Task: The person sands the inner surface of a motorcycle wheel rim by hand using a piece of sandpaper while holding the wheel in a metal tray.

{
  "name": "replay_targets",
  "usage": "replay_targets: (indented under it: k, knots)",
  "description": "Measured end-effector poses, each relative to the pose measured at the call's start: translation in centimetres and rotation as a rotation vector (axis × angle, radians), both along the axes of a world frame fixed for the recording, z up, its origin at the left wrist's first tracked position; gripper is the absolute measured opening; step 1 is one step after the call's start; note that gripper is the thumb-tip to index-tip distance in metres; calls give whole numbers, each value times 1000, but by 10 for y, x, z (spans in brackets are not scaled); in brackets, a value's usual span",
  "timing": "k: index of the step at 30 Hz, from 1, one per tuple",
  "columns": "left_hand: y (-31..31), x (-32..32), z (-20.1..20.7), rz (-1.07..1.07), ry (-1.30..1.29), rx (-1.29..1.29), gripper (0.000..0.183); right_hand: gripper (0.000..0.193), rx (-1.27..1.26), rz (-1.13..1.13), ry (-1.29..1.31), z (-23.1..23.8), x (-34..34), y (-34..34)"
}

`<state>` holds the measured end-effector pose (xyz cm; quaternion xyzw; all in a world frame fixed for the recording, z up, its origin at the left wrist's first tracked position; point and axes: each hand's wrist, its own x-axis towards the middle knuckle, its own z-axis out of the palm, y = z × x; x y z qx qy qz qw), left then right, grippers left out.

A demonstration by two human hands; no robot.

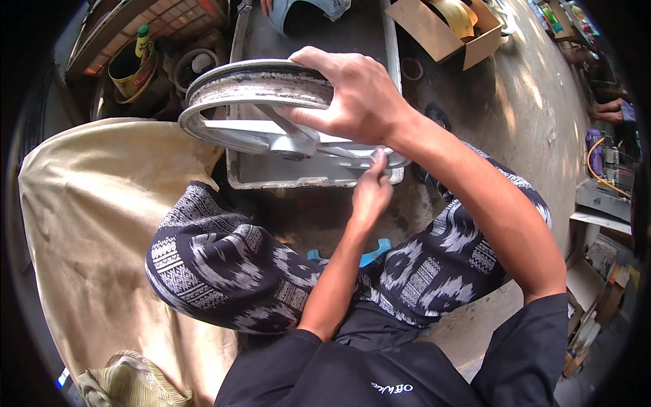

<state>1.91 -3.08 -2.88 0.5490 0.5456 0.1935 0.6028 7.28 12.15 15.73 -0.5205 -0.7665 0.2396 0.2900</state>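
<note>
A bare spoked metal wheel point(254, 88), grey and scuffed with no tyre on it, is tilted over a shallow grey rectangular tub point(312, 182). Its hub point(293, 146) faces me. My right hand point(352, 95) grips the far right of the rim, thumb on the near side and fingers over the top. Closer to me, my left hand point(373, 191) is closed against the wheel's lower right edge, thumb up. That hand is a little blurred, and whatever lies under its fingers is hidden.
Another person's hand point(266, 7) and a pale blue-grey curved part point(308, 15) are at the tub's far end. An open cardboard box point(434, 30) stands beyond it on the right. A bucket point(132, 74) is at the far left, beige cloth point(108, 203) at my left.
</note>
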Motion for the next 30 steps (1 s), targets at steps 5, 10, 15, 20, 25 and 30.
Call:
replay_targets:
  k: [5, 10, 15, 20, 25, 30]
  knots:
    - [7, -4, -27, 122, 14, 77, 52, 64, 33, 21, 32, 4, -10, 4]
    - [9, -2, 40, 110, -321, -137, 41, 65, 16, -6, 4, 0, -3, 3]
    - [9, 2, -18, 45, 81, 47, 60, 64, 90, 3, 24, -1, -2, 5]
    - [-2, 11, 32, 115, -190, -30, 53, 63, 33, -22, 4, -2, -1, 2]
    - [-2, -6, -10, 79, 118, 60, 66, 63, 57, 16, 22, 2, -9, 4]
    - [-5, 5, 38, 31, -163, 1, 61, 63, 47, -6, -20, 1, 3, 1]
